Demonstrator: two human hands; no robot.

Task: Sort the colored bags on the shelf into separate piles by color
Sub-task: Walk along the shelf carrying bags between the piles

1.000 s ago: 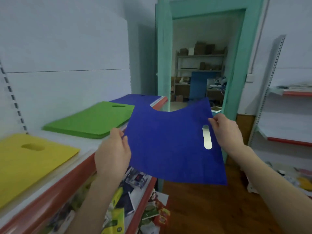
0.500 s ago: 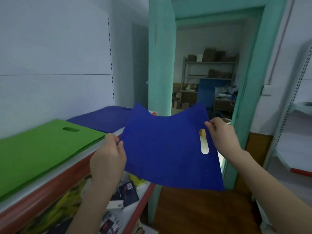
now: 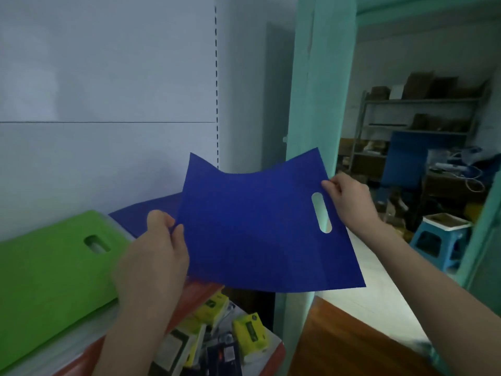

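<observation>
I hold a flat blue bag (image 3: 254, 226) with an oval handle slot in front of me, over the right end of the shelf (image 3: 81, 346). My left hand (image 3: 154, 256) pinches its left edge. My right hand (image 3: 349, 199) pinches the top edge beside the slot. A pile of blue bags (image 3: 147, 213) lies on the shelf behind the held bag, largely hidden by it. To its left lies a green pile (image 3: 46, 275) with a handle slot.
A lower shelf (image 3: 268, 346) holds yellow and dark packets. A teal door frame (image 3: 311, 104) stands right of the shelf, opening on a storeroom with a blue stool (image 3: 439, 240) and a metal rack. The floor is brown wood.
My view has swung right: the yellow pile left the frame and the green pile slid to the lower left. The held blue bag now hangs closer to the blue pile.
</observation>
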